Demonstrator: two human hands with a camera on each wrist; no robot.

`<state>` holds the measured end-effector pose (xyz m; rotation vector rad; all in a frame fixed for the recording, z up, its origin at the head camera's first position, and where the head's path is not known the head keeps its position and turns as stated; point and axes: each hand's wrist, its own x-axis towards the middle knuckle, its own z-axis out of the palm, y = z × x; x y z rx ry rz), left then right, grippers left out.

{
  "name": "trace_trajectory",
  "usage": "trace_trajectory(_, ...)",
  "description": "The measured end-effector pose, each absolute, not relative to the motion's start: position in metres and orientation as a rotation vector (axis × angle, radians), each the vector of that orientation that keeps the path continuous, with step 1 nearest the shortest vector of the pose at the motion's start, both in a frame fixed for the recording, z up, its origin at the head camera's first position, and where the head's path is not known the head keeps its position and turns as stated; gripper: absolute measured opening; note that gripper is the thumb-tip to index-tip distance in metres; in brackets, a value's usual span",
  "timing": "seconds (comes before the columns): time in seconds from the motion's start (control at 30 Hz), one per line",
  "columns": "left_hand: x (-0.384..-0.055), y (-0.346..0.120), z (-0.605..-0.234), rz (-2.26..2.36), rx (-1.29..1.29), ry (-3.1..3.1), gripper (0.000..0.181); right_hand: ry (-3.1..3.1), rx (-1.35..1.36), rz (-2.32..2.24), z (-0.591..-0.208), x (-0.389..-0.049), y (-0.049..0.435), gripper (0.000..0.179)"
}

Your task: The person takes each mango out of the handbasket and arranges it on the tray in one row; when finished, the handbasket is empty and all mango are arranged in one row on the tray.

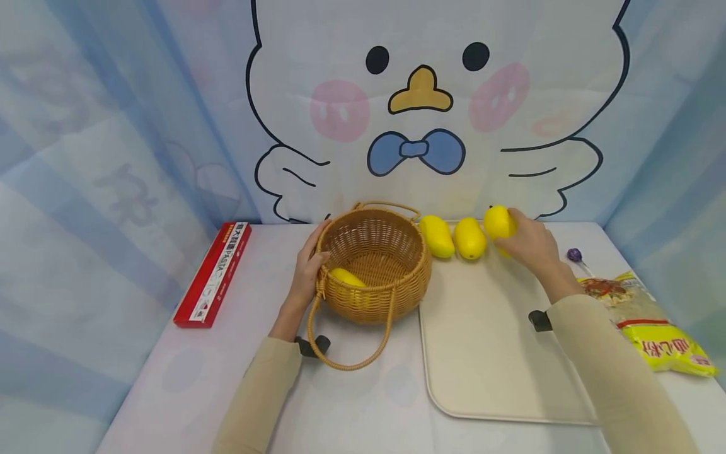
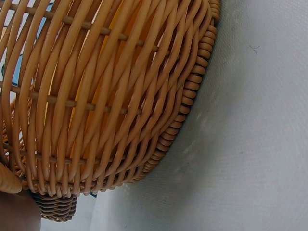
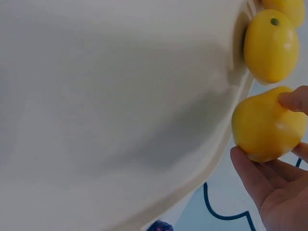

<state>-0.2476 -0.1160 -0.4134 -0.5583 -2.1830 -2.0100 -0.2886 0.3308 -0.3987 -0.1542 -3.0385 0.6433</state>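
My left hand (image 1: 306, 268) grips the left rim of a round wicker basket (image 1: 405, 293), its thumb over the edge. One yellow mango (image 1: 347, 277) lies inside the basket, showing faintly through the weave in the left wrist view. At the far edge of a cream tray (image 1: 482, 353), my right hand (image 1: 533, 243) holds another mango (image 3: 267, 127) between thumb and fingers. To its left, two more mangoes lie along that edge: a middle mango (image 1: 470, 238) and a left mango (image 1: 437, 236) close to the basket.
A red pasta box (image 1: 212, 275) lies at the left. On the right are a purple lollipop (image 1: 575, 255) and a yellow food packet (image 1: 663, 334), partly behind my right forearm. The basket's handle (image 1: 351, 367) hangs down in front. A printed curtain closes the back.
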Motion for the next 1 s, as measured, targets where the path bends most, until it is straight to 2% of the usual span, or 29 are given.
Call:
trace_trajectory(0.23, -0.259, -0.117, -0.425, -1.995, -0.576, -2.183, 0.066, -3.054, -0.248, 0.745, -0.413, -0.287, 0.336, 0.086)
trace_trajectory(0.53, -0.27, -0.119, -0.444, -1.956, -0.563, -2.171, 0.064, -3.039, -0.243, 0.795, -0.425, -0.291, 0.336, 0.078)
trace_trajectory(0.83, -0.247, -0.115, -0.412, -1.98, -0.566, -2.201, 0.066, -3.068, -0.264, 0.845, -0.427, -0.291, 0.33, 0.08)
trace_trajectory(1.0, -0.246, -0.116, -0.413, -1.988, -0.565, -2.191, 0.067, -3.061, -0.209, 0.842, -0.426, -0.289, 0.327, 0.079)
